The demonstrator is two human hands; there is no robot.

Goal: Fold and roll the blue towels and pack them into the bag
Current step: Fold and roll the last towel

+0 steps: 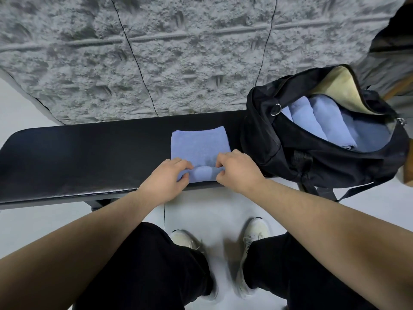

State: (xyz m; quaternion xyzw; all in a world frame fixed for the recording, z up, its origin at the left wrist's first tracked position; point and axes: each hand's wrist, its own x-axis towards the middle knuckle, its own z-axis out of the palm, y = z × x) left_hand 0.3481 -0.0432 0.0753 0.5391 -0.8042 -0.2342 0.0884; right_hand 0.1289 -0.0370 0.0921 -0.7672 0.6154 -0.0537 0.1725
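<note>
Blue towel (197, 144) on tabletop (89, 153): near edge rolled, roll lying crosswise; left hand (166, 176) and right hand (237, 167) pinch its ends; flat remainder lies beyond.

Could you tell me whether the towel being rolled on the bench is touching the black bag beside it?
Apart. The head view shows a strip of bare black bench between the towel and the bag.
</note>
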